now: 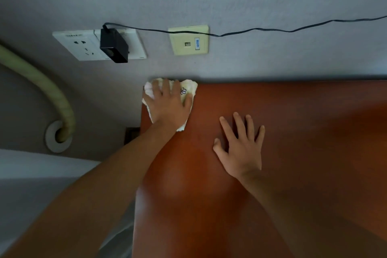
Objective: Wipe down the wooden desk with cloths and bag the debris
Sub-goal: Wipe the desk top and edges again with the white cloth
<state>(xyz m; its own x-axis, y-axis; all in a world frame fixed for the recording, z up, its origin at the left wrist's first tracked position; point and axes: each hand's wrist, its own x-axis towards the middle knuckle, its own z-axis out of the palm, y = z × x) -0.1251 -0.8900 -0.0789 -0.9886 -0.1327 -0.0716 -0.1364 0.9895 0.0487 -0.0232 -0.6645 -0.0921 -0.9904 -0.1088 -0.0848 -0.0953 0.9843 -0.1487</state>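
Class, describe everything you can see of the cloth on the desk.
The cloth is pale cream, soft-looking, with a small flower outline stitched near one edge. It lies crumpled at the far left corner of the desk, by the wall. The left hand presses flat on it, covering its middle.

Two bare forearms, no sleeves, unadorned hands.

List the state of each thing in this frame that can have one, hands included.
Left hand: flat, palm down, pressing the cloth.
Cloth: crumpled under the left hand at the desk's far left corner.
Right hand: open, fingers spread, flat on the bare desk, holding nothing.
Desk: top bare apart from cloth and hands.
Black adapter: plugged into the wall socket.
Cable: slack along the wall.
Data port: nothing plugged in.
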